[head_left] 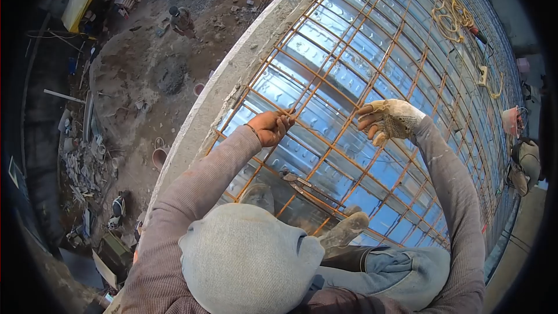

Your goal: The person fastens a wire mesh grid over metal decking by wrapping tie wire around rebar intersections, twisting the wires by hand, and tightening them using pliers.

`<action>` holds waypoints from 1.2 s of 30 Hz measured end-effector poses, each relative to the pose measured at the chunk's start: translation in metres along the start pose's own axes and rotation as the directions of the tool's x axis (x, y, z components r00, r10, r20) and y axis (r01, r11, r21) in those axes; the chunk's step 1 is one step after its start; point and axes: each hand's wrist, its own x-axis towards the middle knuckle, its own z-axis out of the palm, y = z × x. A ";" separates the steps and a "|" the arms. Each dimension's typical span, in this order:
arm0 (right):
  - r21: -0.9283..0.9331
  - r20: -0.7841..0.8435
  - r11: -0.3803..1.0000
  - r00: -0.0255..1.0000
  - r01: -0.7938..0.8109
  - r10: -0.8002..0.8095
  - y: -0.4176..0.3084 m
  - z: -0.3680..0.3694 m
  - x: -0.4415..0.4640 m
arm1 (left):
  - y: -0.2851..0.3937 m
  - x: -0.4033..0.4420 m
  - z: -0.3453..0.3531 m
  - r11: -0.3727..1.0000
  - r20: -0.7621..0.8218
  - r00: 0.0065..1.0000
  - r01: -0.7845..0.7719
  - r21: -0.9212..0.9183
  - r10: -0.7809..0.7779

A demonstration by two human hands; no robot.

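Note:
My bare left hand [271,128] is closed, its fingertips pinched together at a crossing of the rusty rebar mesh [329,146]. What sits between those fingertips is too small to make out. To its right, my right hand [386,121], in a worn, dirty work glove, hovers over the mesh with its fingers apart and nothing visible in them. Beneath the bars lies shiny ribbed metal decking [314,53]. A rusty long-handled tool, like pincers [314,191], rests on the bars between my hands and my boots [346,229].
A concrete edge [200,96] runs along the left, with a drop to the ground below, where a person [181,20] stands. Tangled yellow cord [449,16], a white socket block [482,75] and a reddish bucket [511,121] lie right. My bent knee [250,259] fills the foreground.

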 end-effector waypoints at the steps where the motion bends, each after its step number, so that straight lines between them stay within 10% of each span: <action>1: -0.152 -0.030 0.988 0.999 -0.027 0.023 -0.001 0.012 0.014 | 0.000 0.000 0.005 1.000 0.002 1.000 0.002 -0.008 -0.002; 7: -0.284 -0.039 0.942 0.984 -0.180 0.176 -0.011 0.042 0.071 | 0.007 0.006 0.009 0.927 -0.025 0.995 0.079 -0.366 -0.095; 12: -0.696 -0.187 0.711 0.981 -0.100 -0.045 -0.004 0.056 0.105 | 0.000 0.003 -0.013 0.895 0.326 0.937 0.248 -0.371 -0.124; 14: -0.970 0.004 0.222 0.913 0.104 -0.409 0.011 0.054 0.124 | 0.004 0.009 -0.022 0.912 0.353 0.927 0.249 -0.327 -0.126; 19: -0.988 0.012 -0.141 0.871 -0.066 -0.492 0.017 0.080 0.143 | 0.005 0.003 -0.017 0.964 0.325 0.936 0.198 -0.175 -0.133; 31: -0.964 -0.159 -0.138 0.906 -0.229 -0.393 0.022 0.090 0.171 | -0.022 0.001 -0.012 0.783 0.480 0.877 0.276 -0.558 0.033; 36: -0.952 -0.278 0.213 0.907 -0.218 -0.315 0.015 0.094 0.175 | -0.014 0.005 -0.016 0.869 0.389 0.921 0.208 -0.450 -0.019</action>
